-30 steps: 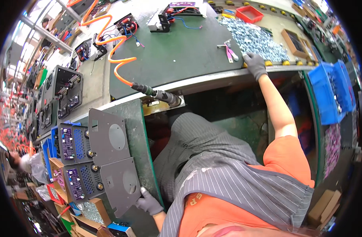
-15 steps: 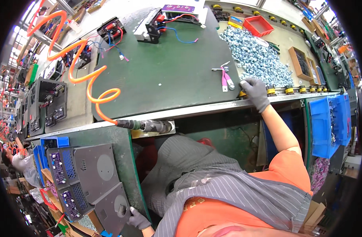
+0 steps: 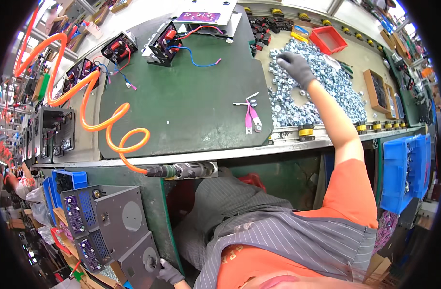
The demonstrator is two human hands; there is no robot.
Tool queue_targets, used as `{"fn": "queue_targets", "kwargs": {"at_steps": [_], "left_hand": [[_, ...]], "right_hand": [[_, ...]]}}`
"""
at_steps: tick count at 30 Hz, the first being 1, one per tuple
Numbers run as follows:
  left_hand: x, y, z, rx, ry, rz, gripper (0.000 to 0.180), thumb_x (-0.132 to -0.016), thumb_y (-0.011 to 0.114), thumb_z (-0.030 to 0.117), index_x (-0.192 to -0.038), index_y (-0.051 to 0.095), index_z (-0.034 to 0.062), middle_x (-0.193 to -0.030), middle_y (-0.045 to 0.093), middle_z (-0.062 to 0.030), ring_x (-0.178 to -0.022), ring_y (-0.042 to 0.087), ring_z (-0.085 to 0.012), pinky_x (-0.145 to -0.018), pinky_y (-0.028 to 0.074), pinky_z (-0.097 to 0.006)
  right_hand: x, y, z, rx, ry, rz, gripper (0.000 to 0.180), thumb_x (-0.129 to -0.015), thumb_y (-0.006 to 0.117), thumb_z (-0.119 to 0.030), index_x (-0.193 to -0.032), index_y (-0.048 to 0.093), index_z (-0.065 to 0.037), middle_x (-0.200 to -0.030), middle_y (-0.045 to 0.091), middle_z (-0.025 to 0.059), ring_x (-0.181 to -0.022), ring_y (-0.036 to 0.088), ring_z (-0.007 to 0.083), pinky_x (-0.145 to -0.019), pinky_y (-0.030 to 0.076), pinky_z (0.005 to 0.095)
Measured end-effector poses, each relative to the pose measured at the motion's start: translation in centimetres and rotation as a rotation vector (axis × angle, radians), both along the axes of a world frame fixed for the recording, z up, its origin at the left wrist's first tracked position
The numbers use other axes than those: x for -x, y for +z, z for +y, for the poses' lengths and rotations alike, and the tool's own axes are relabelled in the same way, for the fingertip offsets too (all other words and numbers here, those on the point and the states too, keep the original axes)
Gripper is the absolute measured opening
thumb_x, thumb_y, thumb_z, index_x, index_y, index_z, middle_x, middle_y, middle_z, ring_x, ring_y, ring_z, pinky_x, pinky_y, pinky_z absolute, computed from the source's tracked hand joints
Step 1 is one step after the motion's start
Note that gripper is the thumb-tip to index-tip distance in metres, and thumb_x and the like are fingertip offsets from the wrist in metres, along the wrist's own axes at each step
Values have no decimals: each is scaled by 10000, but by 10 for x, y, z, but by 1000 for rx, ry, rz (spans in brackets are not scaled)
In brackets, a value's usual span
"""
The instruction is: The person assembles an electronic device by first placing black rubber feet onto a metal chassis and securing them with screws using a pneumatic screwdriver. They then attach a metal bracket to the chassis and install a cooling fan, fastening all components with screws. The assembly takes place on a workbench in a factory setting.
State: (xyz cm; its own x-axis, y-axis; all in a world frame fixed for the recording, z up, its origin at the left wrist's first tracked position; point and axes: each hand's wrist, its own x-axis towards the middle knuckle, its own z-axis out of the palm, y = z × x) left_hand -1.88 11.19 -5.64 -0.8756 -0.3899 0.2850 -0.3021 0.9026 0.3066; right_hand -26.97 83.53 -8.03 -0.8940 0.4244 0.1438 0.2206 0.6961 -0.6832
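Note:
My gloved right hand is stretched over a wide spread of small silvery nuts at the far right of the workbench. Its fingers are bent loosely and look apart, and I see nothing held in them. At the lower left, my gloved left hand grips the lower grey metal panel near its round opening, with part of the fingers showing at the hole. Another grey panel lies beyond it, with purple circuit boards along its left side. Two pink-handled metal pieces lie on the green mat.
An air driver on a coiled orange hose rests at the bench's front edge. Wired black assemblies stand at the back. A red tray, a cardboard box and blue bins are to the right.
My right hand has moved from the bench's front edge forward and slightly left over the nuts. The view has shifted a little; my left hand stays at the grey panel.

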Motion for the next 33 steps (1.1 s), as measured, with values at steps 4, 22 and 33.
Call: {"fn": "queue_targets", "kwargs": {"at_steps": [4, 22, 33], "left_hand": [[-3, -8, -8, 52, -32, 45, 474, -801, 607, 247, -1174, 495, -23, -1109, 568, -178, -1010, 568, -333, -890, 471, -395], [4, -15, -11, -204, 80, -25, 478, -722, 632, 97, -1175, 505, 11, -1121, 573, -145, -1079, 552, -272, -956, 437, -366], [-5, 134, 43, -310, -277, -824, 483, -908, 497, 437, -1188, 561, 50, -1070, 630, -178, -909, 635, -328, -829, 495, -395]], "right_hand": [[66, -13, 35, -437, -138, -203, 411, -784, 664, -249, -1173, 582, -147, -1196, 574, 150, -1089, 558, 316, -928, 446, 382], [117, -110, 202, -388, -152, 457, 350, -826, 685, -269, -1067, 587, -35, -936, 643, 102, -814, 595, 240, -772, 475, 355], [-84, 108, -196, 651, 610, 499, 408, -679, 625, -35, -1075, 527, -28, -1137, 509, 91, -939, 512, 150, -807, 440, 276]]}}
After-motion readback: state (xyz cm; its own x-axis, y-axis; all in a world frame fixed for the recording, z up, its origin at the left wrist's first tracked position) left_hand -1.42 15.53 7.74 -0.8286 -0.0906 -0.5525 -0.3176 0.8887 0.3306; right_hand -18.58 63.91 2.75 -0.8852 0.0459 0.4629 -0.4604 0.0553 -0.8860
